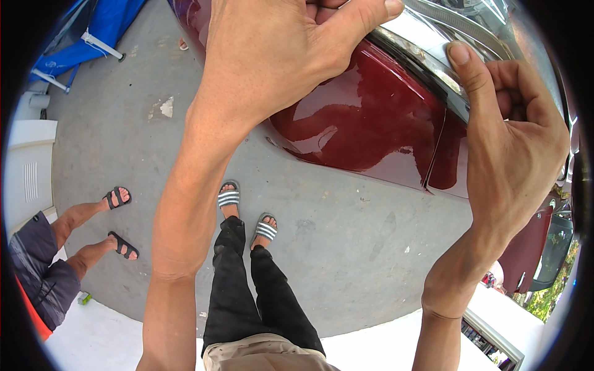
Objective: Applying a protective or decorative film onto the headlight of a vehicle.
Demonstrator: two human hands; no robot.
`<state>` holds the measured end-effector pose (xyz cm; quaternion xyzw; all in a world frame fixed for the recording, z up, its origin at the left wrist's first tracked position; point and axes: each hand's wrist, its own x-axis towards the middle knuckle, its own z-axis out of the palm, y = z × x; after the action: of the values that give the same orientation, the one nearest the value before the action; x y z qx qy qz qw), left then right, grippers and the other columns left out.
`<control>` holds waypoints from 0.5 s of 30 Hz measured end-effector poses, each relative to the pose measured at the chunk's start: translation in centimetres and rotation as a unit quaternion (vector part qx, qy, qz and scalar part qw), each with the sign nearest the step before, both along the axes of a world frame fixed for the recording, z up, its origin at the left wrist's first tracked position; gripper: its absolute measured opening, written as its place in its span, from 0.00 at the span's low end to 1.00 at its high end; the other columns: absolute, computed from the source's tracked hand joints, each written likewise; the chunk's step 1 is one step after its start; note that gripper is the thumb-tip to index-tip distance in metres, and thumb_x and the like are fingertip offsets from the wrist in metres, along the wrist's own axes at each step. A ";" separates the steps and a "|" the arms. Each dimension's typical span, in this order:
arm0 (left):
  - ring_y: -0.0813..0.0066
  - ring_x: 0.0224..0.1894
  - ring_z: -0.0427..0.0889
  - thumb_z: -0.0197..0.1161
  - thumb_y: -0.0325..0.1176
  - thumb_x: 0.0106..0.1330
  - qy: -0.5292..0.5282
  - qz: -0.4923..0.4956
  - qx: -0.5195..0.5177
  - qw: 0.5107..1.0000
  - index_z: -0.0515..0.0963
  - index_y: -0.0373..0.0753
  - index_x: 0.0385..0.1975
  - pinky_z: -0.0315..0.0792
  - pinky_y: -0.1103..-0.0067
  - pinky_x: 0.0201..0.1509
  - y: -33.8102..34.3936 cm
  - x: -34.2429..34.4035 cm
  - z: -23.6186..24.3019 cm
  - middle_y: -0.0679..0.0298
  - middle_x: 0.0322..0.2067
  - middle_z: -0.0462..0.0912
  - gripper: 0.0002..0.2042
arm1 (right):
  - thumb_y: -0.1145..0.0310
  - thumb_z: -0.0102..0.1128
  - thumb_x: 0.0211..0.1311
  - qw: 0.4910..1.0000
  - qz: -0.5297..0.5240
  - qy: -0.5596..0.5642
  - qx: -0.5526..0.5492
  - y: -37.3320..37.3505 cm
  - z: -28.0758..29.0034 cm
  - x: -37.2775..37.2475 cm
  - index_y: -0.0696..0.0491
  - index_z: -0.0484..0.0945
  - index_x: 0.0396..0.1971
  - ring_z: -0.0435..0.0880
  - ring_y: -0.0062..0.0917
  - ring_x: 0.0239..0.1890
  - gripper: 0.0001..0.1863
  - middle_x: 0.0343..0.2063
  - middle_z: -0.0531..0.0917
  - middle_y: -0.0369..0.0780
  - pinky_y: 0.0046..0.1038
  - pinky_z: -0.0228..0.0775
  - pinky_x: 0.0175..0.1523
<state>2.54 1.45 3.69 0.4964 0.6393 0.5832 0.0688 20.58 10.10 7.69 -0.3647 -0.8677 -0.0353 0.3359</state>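
A clear car headlight [495, 31] with a shiny silver lower edge [427, 55] runs along the top right, next to a dark red glossy body panel [371, 117]. At the top middle my left hand [266, 62] is closed on the headlight's edge, its thumb stretched along it and its other fingers curled, partly out of view. My right hand [513, 130] is closed farther along the same edge. Its thumb presses on the silver part while the fingers bend inward beside the lens. A dark narrow gap [402, 59] lies between headlight and panel.
On the left stands another person in dark shorts [43, 272] and black sandals [117, 198]. A blue cover [99, 31] with white poles is at the upper left, above a white cabinet-like unit [28, 167]. My striped slides [229, 196] rest on the grey floor [346, 247]. Another dark red vehicle [526, 253] shows at right.
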 end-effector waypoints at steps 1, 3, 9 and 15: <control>0.89 0.14 0.56 0.69 0.28 0.67 0.006 0.001 0.004 1.000 0.72 0.31 0.11 0.47 0.80 0.17 0.1 0.1 -0.1 0.73 0.08 0.62 0.21 | 0.48 0.77 0.58 1.000 -0.001 -0.001 0.001 0.0 0.0 -0.2 0.52 0.89 0.28 0.69 0.11 0.20 0.20 0.16 0.77 0.29 0.13 0.59 0.27; 0.89 0.14 0.56 0.69 0.27 0.67 -0.003 0.001 0.000 1.000 0.72 0.31 0.11 0.47 0.80 0.17 0.2 0.3 -0.1 0.73 0.08 0.62 0.21 | 0.47 0.76 0.58 1.000 -0.021 0.010 -0.012 -0.3 -0.1 -0.8 0.52 0.89 0.28 0.70 0.12 0.20 0.20 0.17 0.78 0.29 0.13 0.60 0.27; 0.89 0.14 0.57 0.69 0.26 0.67 0.007 0.003 -0.002 1.000 0.73 0.31 0.12 0.47 0.81 0.17 0.0 0.3 -0.2 0.73 0.08 0.63 0.20 | 0.48 0.77 0.57 0.999 0.024 0.021 -0.010 0.0 -0.2 -0.1 0.52 0.89 0.28 0.70 0.11 0.20 0.20 0.16 0.77 0.29 0.12 0.61 0.27; 0.89 0.14 0.57 0.69 0.26 0.66 -0.008 -0.002 -0.003 1.000 0.73 0.32 0.12 0.47 0.81 0.17 0.1 0.5 -0.3 0.72 0.08 0.63 0.19 | 0.50 0.77 0.58 1.000 0.012 0.009 -0.012 -0.2 -0.2 -0.1 0.51 0.89 0.27 0.68 0.11 0.20 0.18 0.16 0.76 0.28 0.13 0.58 0.26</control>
<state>3.02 1.59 3.38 0.4932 0.6392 0.5850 0.0764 20.53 9.88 7.44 -0.3588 -0.8691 -0.0181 0.3399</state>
